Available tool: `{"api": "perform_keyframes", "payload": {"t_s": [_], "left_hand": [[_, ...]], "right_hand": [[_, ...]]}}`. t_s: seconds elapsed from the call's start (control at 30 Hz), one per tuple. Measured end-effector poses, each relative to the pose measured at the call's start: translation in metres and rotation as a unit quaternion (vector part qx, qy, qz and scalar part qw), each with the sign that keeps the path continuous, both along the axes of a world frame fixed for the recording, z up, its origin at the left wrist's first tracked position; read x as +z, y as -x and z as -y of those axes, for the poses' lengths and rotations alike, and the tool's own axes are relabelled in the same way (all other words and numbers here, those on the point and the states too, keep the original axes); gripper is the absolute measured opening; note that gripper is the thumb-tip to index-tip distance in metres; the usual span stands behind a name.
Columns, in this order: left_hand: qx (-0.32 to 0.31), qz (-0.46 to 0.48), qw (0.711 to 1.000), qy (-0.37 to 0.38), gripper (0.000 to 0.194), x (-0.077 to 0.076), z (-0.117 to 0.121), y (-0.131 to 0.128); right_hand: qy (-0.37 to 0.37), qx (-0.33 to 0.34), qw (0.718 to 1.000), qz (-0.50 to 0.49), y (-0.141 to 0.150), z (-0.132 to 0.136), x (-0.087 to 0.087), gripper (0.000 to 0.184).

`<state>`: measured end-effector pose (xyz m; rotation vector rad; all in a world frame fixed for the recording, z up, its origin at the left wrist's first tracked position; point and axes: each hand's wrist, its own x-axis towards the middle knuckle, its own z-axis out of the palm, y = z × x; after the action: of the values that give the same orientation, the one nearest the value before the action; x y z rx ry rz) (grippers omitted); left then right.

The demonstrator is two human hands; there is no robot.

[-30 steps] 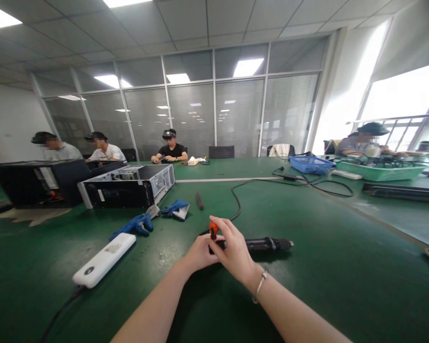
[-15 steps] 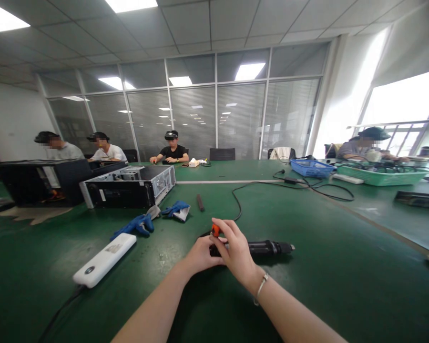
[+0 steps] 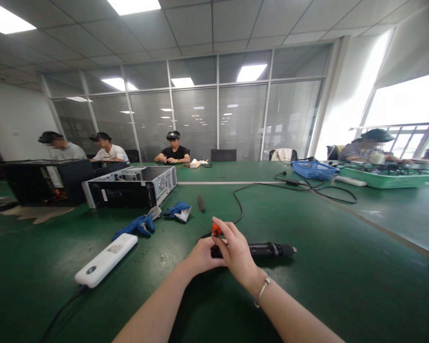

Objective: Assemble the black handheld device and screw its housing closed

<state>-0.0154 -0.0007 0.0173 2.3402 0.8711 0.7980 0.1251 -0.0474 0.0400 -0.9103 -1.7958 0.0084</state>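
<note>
The right hand's (image 3: 238,247) thumb and index finger are closing in a narrow pinch on 1 orange piece (image 3: 216,230); its other fingers are bending loosely. The left hand (image 3: 202,255) is curling around the rear of 1 black cylindrical tool (image 3: 266,250), its fingertips partly hiding one another. The orange piece is standing above the tool's rear; whether the 2 are touching, one cannot tell. It is probably behaving as light and stiff, its small sides suiting a fingertip pinch. The tool is likely proving heavier, rigid and somewhat slippery along its smooth barrel, the thick middle offering the surest hold. Its narrow tip is pointing right, over the green tabletop (image 3: 325,286). Outward, 1 dark bar (image 3: 201,203) and 1 cable (image 3: 240,205) are lying ahead; 2 blue gloves (image 3: 139,226) (image 3: 178,209) and 1 white power unit (image 3: 107,259) are bounding the left side, and 1 computer case (image 3: 128,193) is limiting reach beyond them. Bare tabletop is extending rightward to a pale seam (image 3: 372,221).
</note>
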Motion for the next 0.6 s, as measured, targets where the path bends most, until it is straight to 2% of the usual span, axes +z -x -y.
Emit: {"api": "perform_keyframes", "payload": {"t_s": [0.17,0.4,0.6], "left_hand": [[0.007,0.002,1.0,-0.016,0.017,-0.0077,-0.0045,0.0004],[-0.027,0.042,0.999,-0.013,0.023,-0.0048,-0.002,0.0006],[-0.003,0.024,0.999,-0.026,0.021,-0.006,-0.0026,0.0004]], "right_hand": [[0.008,0.058,0.998,0.026,0.0026,0.0043,0.0028,0.062],[-0.007,-0.009,1.0,-0.015,-0.0006,0.0011,0.0007,0.048],[0.003,0.067,0.998,0.001,0.0015,0.0054,0.005,0.058]]}}
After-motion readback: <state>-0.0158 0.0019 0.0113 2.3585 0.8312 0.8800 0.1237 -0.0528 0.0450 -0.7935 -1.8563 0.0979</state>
